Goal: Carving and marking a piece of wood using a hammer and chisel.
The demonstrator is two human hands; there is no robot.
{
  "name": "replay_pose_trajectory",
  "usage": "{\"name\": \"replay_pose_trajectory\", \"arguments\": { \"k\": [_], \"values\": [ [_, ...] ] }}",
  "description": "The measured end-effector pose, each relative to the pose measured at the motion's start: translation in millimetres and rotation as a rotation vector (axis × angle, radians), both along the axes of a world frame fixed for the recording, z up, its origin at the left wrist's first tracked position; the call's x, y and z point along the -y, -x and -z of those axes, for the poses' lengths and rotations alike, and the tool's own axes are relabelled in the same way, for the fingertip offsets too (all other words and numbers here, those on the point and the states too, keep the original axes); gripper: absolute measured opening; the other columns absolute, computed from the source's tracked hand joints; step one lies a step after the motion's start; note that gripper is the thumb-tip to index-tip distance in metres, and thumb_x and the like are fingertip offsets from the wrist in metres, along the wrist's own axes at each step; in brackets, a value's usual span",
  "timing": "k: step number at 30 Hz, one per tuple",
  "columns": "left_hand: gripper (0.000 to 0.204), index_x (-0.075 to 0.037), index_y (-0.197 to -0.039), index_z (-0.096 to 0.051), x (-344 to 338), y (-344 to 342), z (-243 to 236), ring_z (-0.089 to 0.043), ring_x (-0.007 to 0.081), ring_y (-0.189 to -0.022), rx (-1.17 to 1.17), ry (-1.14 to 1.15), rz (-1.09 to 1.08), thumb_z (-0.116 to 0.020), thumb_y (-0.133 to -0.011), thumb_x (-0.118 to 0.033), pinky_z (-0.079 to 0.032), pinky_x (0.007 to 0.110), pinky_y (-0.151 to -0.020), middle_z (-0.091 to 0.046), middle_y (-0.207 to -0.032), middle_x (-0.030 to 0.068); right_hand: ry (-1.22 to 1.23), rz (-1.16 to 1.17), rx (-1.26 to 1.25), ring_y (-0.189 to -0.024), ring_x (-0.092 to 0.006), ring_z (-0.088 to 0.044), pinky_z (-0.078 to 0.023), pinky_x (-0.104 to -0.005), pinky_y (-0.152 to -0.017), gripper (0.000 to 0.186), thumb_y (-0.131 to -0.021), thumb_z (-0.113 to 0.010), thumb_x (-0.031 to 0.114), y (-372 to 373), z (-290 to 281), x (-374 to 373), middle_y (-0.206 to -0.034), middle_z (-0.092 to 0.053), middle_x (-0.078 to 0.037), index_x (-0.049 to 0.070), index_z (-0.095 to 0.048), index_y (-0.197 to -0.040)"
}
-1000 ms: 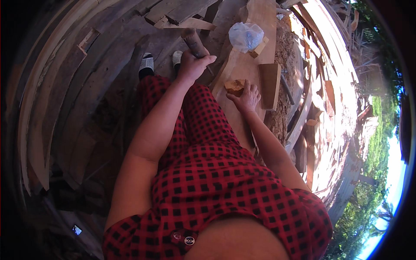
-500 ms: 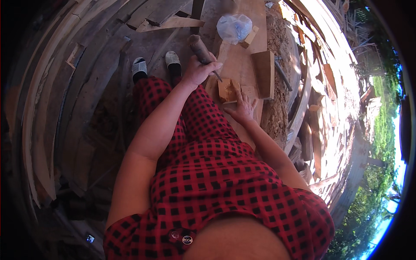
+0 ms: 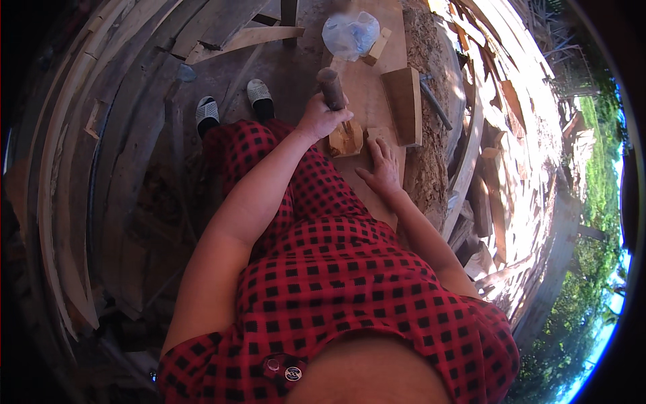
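Left hand (image 3: 325,119) grips a round-handled tool (image 3: 330,89), dark cylinder up, thin end now overlapping the notched, orange-tan block (image 3: 345,141) rather than just off its far edge; looks set on the work, contact unclear. Right hand (image 3: 382,168) has come off the block, fingers loosely spread over a pale wood piece (image 3: 377,133) just right of it, so that side looks unbraced. Block's on a smooth plank (image 3: 367,85); farther out: flat-faced offcut (image 3: 403,104) right, crinkly clear plastic bag (image 3: 350,35) far.
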State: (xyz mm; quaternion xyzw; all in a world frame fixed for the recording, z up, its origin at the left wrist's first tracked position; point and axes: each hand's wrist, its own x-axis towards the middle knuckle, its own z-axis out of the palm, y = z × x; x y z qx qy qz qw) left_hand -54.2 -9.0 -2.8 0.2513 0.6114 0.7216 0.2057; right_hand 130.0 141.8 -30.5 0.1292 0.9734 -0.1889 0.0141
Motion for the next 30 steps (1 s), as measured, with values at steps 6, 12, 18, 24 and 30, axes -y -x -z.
{"name": "replay_pose_trajectory", "arguments": {
  "k": [6, 12, 18, 24, 30],
  "values": [
    [0.016, -0.005, -0.082, -0.056, -5, 1, 8, -0.052, 0.0074, -0.07, -0.049, 0.21, 0.076, -0.071, -0.073, -0.006, -0.045, 0.027, -0.068, -0.054, -0.074, -0.003, -0.099, 0.148, 0.103, -0.118, -0.0386, -0.04, -0.038, -0.0492, -0.095, 0.083, -0.065, -0.074, 0.028, -42, -8, -7, -0.127, -0.041, -0.017, 0.013, -0.036, -0.137],
    [0.018, -0.005, -0.082, -0.057, -3, -4, 8, -0.052, 0.0077, -0.071, -0.055, 0.171, 0.077, -0.072, -0.074, -0.009, -0.045, 0.028, -0.068, -0.055, -0.075, -0.0025, -0.091, 0.353, 0.146, -0.112, -0.0397, -0.043, -0.04, -0.047, -0.094, 0.088, -0.064, -0.076, 0.025, -48, 0, -13, -0.123, -0.042, -0.018, 0.012, -0.032, -0.139],
    [0.019, -0.004, -0.081, -0.057, 2, -3, 13, -0.054, 0.0089, -0.072, -0.065, 0.169, 0.111, -0.073, -0.075, -0.012, -0.047, 0.029, -0.07, -0.057, -0.076, -0.0012, -0.013, 0.429, 0.208, -0.112, -0.0398, -0.045, -0.041, -0.0468, -0.094, 0.09, -0.063, -0.077, 0.024, -63, 10, -12, -0.122, -0.043, -0.02, 0.01, -0.031, -0.139],
    [0.019, -0.005, -0.08, -0.057, -1, 1, 14, -0.055, 0.0091, -0.071, -0.008, 0.162, 0.157, -0.073, -0.074, -0.011, -0.047, 0.029, -0.068, -0.057, -0.075, -0.001, 0.185, 0.521, 0.173, -0.089, -0.0302, -0.058, -0.047, -0.0379, -0.078, 0.049, -0.061, -0.074, 0.017, -61, 16, -33, -0.096, -0.057, -0.017, 0.001, -0.054, -0.104],
    [0.014, -0.004, -0.074, -0.057, -4, 3, 14, -0.055, 0.0096, -0.067, -0.029, 0.222, 0.165, -0.07, -0.074, -0.009, -0.047, 0.028, -0.066, -0.057, -0.07, -0.0009, 0.726, 0.408, -0.226, -0.072, -0.0138, -0.056, -0.044, -0.0275, -0.065, 0.033, -0.063, -0.069, 0.01, -16, -87, -30, -0.077, -0.06, -0.007, -0.004, -0.059, -0.091]
  ]
}}
